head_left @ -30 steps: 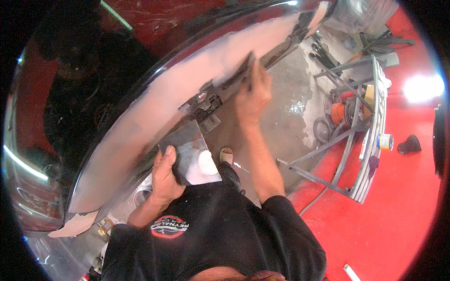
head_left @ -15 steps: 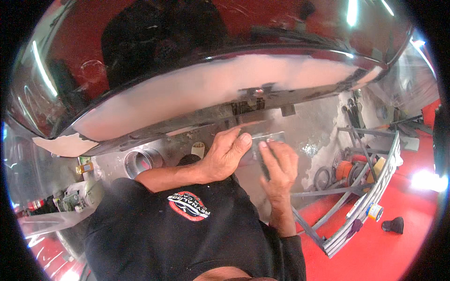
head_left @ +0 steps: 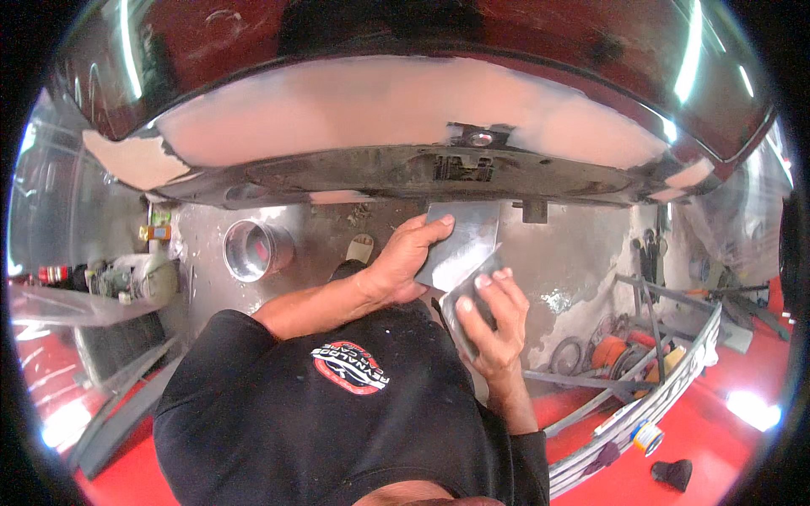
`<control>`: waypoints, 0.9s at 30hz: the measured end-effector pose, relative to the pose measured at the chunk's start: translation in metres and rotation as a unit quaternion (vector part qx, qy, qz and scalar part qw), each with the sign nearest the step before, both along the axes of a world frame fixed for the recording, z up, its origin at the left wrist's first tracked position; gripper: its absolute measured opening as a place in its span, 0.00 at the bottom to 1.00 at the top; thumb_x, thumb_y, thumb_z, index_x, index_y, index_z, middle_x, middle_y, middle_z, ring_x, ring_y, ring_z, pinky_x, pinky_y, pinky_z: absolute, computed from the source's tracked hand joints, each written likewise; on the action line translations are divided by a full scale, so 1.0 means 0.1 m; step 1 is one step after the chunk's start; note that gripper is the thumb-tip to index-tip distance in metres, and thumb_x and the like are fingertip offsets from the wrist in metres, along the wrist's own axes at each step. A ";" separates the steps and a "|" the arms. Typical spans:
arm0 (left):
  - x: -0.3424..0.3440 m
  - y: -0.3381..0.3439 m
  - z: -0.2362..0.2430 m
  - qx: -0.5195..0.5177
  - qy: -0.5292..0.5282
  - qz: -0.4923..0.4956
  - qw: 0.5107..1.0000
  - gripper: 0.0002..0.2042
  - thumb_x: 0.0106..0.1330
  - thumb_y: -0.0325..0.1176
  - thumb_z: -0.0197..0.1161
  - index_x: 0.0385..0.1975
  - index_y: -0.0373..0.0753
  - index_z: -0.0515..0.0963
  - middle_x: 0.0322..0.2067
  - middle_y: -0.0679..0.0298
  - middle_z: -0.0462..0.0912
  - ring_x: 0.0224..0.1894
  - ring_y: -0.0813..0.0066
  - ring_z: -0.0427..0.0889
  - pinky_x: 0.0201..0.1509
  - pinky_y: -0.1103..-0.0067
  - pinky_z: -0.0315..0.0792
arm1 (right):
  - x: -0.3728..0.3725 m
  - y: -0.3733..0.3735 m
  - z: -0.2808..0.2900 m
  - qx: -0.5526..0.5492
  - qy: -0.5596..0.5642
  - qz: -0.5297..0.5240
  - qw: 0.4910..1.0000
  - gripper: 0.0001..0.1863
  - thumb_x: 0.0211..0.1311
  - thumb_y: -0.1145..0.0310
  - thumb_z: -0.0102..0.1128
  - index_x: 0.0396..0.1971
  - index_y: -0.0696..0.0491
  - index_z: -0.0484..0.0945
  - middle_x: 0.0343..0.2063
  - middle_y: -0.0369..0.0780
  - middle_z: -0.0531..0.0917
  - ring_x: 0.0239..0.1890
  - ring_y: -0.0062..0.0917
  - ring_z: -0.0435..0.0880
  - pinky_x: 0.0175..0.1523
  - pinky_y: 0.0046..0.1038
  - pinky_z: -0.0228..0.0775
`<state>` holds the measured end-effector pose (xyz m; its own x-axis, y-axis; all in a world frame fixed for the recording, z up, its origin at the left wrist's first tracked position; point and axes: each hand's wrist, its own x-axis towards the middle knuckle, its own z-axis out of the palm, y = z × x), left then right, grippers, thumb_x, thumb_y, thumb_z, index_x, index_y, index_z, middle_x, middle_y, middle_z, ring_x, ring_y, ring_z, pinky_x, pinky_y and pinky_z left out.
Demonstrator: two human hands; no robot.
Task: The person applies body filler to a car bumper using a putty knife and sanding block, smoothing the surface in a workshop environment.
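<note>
My left hand [head_left: 398, 263] is closed on a flat grey metal plate [head_left: 472, 226], thumb on its top face and fingers underneath. A pale, shiny smear lies near the plate's lower end. In my right hand [head_left: 498, 325] is a second thin grey plate, a flat spreader [head_left: 461, 314], with fingertips pressed on its face. Its upper corner meets or overlaps the edge of the left plate. Beyond both hands runs the dark red car panel [head_left: 540, 34], with a long band of pink body filler [head_left: 337, 110] across it.
A round metal can [head_left: 255, 250] stands on the floor at left. A grey metal stand [head_left: 650, 320] with a long striped strip [head_left: 675, 392] is at right, near an orange reel [head_left: 606, 352]. A compressor-like machine [head_left: 135, 278] sits far left. Plastic sheeting hangs at both sides.
My view has turned, so the car panel appears more level and higher. Both plates have tipped from nearly edge-on to show their faces. My right hand has come a little lower.
</note>
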<state>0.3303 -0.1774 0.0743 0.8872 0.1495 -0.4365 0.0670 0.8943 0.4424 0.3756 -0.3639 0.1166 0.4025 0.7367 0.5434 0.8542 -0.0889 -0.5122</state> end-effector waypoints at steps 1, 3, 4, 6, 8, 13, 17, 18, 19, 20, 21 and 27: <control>-0.03 -0.01 0.01 -0.015 -0.002 0.002 1.000 0.15 0.77 0.37 0.52 0.55 0.34 0.75 0.47 0.58 0.84 0.48 0.67 0.85 0.55 0.68 0.79 | 0.09 -0.05 -0.13 -0.019 -0.027 -0.025 0.999 0.20 0.52 0.74 0.66 0.48 0.47 0.84 0.53 0.45 0.80 0.59 0.46 0.74 0.66 0.50 0.68; -0.17 -0.01 0.10 -0.008 -0.016 0.016 1.000 0.16 0.77 0.37 0.51 0.55 0.34 0.74 0.47 0.58 0.84 0.49 0.67 0.85 0.57 0.67 0.79 | 0.30 -0.19 -0.27 -0.084 -0.060 -0.072 0.992 0.26 0.49 0.81 0.60 0.51 0.50 0.83 0.52 0.47 0.81 0.57 0.48 0.76 0.65 0.48 0.68; -0.19 -0.02 0.21 0.015 -0.018 0.040 0.999 0.16 0.78 0.38 0.51 0.55 0.33 0.74 0.47 0.59 0.84 0.48 0.69 0.84 0.55 0.69 0.79 | 0.38 -0.22 -0.32 -0.116 -0.078 -0.102 0.985 0.29 0.47 0.85 0.57 0.53 0.52 0.82 0.51 0.47 0.81 0.56 0.49 0.77 0.64 0.46 0.68; -0.26 -0.03 0.43 0.066 -0.017 0.094 0.993 0.17 0.79 0.38 0.49 0.54 0.31 0.75 0.46 0.60 0.83 0.45 0.72 0.84 0.50 0.73 0.79 | 0.44 -0.26 -0.39 -0.068 -0.052 -0.116 0.989 0.32 0.42 0.86 0.54 0.54 0.54 0.81 0.50 0.47 0.81 0.56 0.48 0.78 0.64 0.44 0.67; -0.34 -0.05 0.33 0.301 -0.016 0.072 0.951 0.18 0.79 0.40 0.49 0.53 0.31 0.75 0.44 0.60 0.84 0.44 0.75 0.82 0.49 0.75 0.78 | 0.41 -0.20 -0.31 -0.048 -0.030 -0.103 0.993 0.34 0.39 0.86 0.52 0.54 0.56 0.81 0.50 0.47 0.82 0.55 0.46 0.78 0.64 0.43 0.67; -0.43 -0.22 0.25 0.507 0.040 0.094 0.856 0.17 0.76 0.38 0.53 0.53 0.30 0.76 0.37 0.61 0.83 0.38 0.79 0.77 0.45 0.75 0.74 | 0.10 0.16 -0.10 -0.088 -0.004 0.035 0.995 0.32 0.38 0.84 0.58 0.51 0.51 0.83 0.47 0.43 0.83 0.52 0.42 0.79 0.59 0.40 0.72; -0.52 -0.03 0.17 0.397 0.048 0.241 0.884 0.14 0.78 0.34 0.51 0.52 0.31 0.76 0.44 0.65 0.82 0.43 0.80 0.78 0.48 0.77 0.75 | 0.18 0.13 -0.08 -0.150 -0.007 0.115 0.982 0.29 0.42 0.73 0.67 0.51 0.47 0.83 0.51 0.37 0.82 0.52 0.39 0.78 0.56 0.39 0.72; -0.51 0.02 0.24 0.337 0.019 0.288 0.896 0.14 0.78 0.35 0.51 0.53 0.32 0.76 0.45 0.64 0.83 0.45 0.78 0.79 0.50 0.77 0.76 | 0.20 0.12 -0.05 -0.165 -0.007 0.139 0.976 0.28 0.44 0.69 0.70 0.52 0.46 0.83 0.52 0.35 0.81 0.53 0.38 0.77 0.56 0.39 0.72; -0.52 0.05 0.22 0.343 0.021 0.285 0.895 0.14 0.78 0.35 0.51 0.53 0.32 0.76 0.46 0.63 0.82 0.45 0.78 0.79 0.51 0.76 0.76 | 0.17 0.13 0.01 -0.143 0.032 0.134 0.980 0.26 0.48 0.68 0.68 0.52 0.45 0.82 0.54 0.38 0.80 0.55 0.40 0.76 0.59 0.42 0.71; -0.55 0.07 0.19 0.350 0.024 0.282 0.893 0.14 0.78 0.35 0.51 0.54 0.33 0.76 0.46 0.63 0.82 0.45 0.77 0.80 0.52 0.76 0.76 | 0.10 0.15 0.07 -0.111 0.036 0.125 0.985 0.26 0.49 0.69 0.68 0.52 0.45 0.82 0.54 0.39 0.80 0.55 0.41 0.75 0.61 0.44 0.71; -0.54 0.04 0.15 0.317 0.045 0.255 0.912 0.14 0.78 0.35 0.51 0.54 0.33 0.75 0.46 0.62 0.82 0.45 0.76 0.81 0.52 0.75 0.77 | 0.01 0.19 0.12 -0.079 0.039 0.116 0.989 0.25 0.49 0.69 0.68 0.52 0.44 0.82 0.54 0.40 0.80 0.56 0.42 0.75 0.62 0.46 0.70; -0.64 0.24 0.02 0.011 0.005 0.095 0.995 0.14 0.77 0.34 0.52 0.54 0.33 0.75 0.46 0.57 0.84 0.47 0.68 0.85 0.52 0.70 0.81 | -0.32 0.33 -0.25 -0.030 -0.019 0.041 0.999 0.22 0.53 0.67 0.68 0.51 0.43 0.85 0.54 0.43 0.80 0.59 0.46 0.73 0.66 0.51 0.66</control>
<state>0.2663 -0.1533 0.0764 0.8377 0.3240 -0.4396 -0.0986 0.8815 0.4618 0.3440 -0.3312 0.0914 0.3192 0.7982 0.5108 0.8791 -0.0480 -0.4742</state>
